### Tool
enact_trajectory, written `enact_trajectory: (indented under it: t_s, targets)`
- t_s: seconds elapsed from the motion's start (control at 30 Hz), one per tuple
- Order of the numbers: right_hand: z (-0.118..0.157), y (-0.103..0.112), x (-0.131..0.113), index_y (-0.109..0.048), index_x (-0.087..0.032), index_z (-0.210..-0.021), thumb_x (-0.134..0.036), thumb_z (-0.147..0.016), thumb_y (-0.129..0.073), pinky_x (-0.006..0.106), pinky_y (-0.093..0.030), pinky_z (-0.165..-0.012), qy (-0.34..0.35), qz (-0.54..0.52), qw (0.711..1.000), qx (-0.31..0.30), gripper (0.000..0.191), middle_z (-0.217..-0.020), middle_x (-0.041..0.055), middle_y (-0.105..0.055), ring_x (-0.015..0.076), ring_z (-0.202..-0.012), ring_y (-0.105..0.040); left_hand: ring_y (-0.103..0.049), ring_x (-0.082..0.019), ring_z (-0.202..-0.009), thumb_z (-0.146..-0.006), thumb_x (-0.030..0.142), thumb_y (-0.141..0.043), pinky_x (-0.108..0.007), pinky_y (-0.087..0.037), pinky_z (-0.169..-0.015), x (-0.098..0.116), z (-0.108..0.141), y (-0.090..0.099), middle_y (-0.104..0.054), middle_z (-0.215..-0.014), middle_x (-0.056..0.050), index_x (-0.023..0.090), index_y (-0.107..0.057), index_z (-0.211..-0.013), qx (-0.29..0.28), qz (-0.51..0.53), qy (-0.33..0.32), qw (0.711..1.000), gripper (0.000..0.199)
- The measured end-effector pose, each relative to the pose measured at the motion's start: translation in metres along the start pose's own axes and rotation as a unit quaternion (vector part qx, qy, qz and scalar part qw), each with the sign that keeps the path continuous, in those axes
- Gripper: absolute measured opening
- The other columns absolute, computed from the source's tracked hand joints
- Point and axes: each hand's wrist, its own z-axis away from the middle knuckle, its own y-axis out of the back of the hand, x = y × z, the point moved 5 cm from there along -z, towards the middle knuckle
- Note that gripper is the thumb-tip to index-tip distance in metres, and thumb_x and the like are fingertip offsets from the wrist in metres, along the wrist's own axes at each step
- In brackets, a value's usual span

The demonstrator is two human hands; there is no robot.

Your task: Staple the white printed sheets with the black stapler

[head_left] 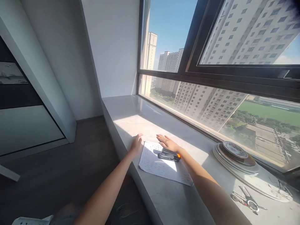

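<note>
A stack of white sheets (154, 167) with rows of print lies on the marble windowsill, its near edge slightly curled. On top of it rests a black stapler (169, 155) with an orange end, close to my right wrist. My right hand (167, 142) lies flat by the sheets' far right edge, fingers stretched out, with nothing in it. At the far left corner of the sheets is my left hand (137, 143), seen side-on; its fingers reach forward and nothing shows in them. Whether its palm touches the paper edge is hard to see.
Stacked round plates or discs (236, 154) stand on the right of the marble sill (152, 190), by the window. A metal compass-like tool (250, 201) lies in front of them. The window frame (178, 76) bounds the far side; the sill drops to a dark floor (93, 162) at left.
</note>
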Motion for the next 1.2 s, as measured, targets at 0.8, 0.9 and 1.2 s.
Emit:
enact_trajectory:
  t_s: [0.8,0.9,1.2]
  targets:
    - [0.075,0.052,0.016,-0.069,-0.02,-0.131,-0.063,-0.108,-0.031,0.056,-0.053,-0.112,-0.156,-0.112,0.943,0.272,0.062,-0.134,0.0167,-0.073,0.0339,-0.126,-0.068,-0.03,-0.034,-0.163,-0.105,0.04,-0.056,-0.063,-0.02,-0.132,0.054,0.04,-0.012,-0.041,-0.174,-0.003,0.038,-0.065,-0.149,-0.244,-0.142,-0.237,0.929,0.045]
    - [0.088,0.064,-0.011,-0.071,-0.02,-0.121,-0.066,-0.108,-0.032,0.048,-0.059,-0.1,-0.163,-0.184,0.934,0.257,0.062,-0.12,0.0146,-0.076,0.0306,-0.11,-0.073,-0.035,-0.036,-0.161,-0.101,0.043,-0.062,-0.065,-0.017,-0.133,0.053,0.042,-0.011,-0.05,-0.167,-0.007,0.035,-0.068,-0.145,-0.26,-0.137,-0.243,0.925,0.045]
    - [0.135,0.057,-0.077,-0.064,-0.025,-0.09,-0.055,-0.09,-0.07,0.034,-0.047,-0.072,-0.246,-0.017,0.949,0.195,0.03,-0.086,0.0035,-0.074,0.024,-0.079,-0.065,-0.046,-0.039,-0.153,-0.1,0.048,-0.061,-0.065,-0.024,-0.129,0.048,0.037,-0.018,-0.063,-0.155,-0.014,0.025,-0.073,-0.136,-0.244,-0.144,-0.253,0.925,0.044]
